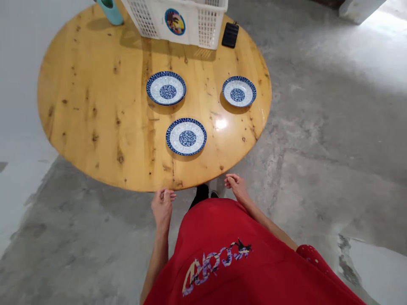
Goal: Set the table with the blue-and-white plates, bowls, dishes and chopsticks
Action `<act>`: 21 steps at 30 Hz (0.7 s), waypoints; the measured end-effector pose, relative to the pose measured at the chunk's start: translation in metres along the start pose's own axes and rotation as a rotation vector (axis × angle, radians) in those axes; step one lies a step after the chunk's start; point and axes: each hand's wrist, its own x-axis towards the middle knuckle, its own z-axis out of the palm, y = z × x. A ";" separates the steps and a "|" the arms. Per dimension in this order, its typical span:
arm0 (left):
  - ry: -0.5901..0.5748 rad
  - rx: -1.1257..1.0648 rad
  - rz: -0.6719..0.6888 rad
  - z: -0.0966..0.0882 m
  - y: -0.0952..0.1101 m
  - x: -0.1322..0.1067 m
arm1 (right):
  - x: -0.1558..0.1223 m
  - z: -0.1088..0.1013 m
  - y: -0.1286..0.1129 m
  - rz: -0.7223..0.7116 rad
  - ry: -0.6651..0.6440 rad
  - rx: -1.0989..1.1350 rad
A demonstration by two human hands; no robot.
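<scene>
Three round plates with blue patterned rims and blue centres lie face up on a yellow wooden table point(104, 97). The nearest plate point(187, 137) lies towards the front edge; another plate point(166, 88) sits behind it to the left, and the last plate point(239, 91) is at the right. My left hand point(163, 206) hangs at the table's front edge, fingers loosely curled and slightly apart, holding nothing. Off the edge further right is my right hand point(237, 185), also empty with its fingers loosely bent. Neither hand touches a plate.
A white plastic basket point(190, 38) with a round palm-tree sticker stands at the back of the table. Right of it lies a small black case point(230, 34); to its left is a light-blue container point(111, 12). Grey concrete floor point(318, 148) surrounds the oval table.
</scene>
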 end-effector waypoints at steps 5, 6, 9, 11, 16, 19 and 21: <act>-0.031 -0.025 0.027 0.006 -0.007 -0.043 | -0.027 -0.037 0.025 -0.009 0.044 0.032; -0.033 -0.025 0.018 0.004 -0.011 -0.054 | -0.031 -0.039 0.028 -0.013 0.035 0.032; -0.005 -0.012 -0.028 -0.007 -0.029 -0.092 | -0.042 -0.036 0.037 -0.015 -0.036 0.019; 0.031 -0.007 -0.063 -0.017 -0.041 -0.114 | -0.049 -0.030 0.042 -0.015 -0.104 -0.005; 0.094 -0.021 -0.078 -0.039 -0.053 -0.133 | -0.067 -0.018 0.047 -0.047 -0.215 -0.081; 0.088 -0.037 -0.016 -0.049 -0.047 -0.118 | -0.075 -0.012 0.044 -0.082 -0.177 -0.077; 0.075 -0.050 0.030 -0.057 -0.041 -0.104 | -0.079 -0.003 0.041 -0.097 -0.133 -0.061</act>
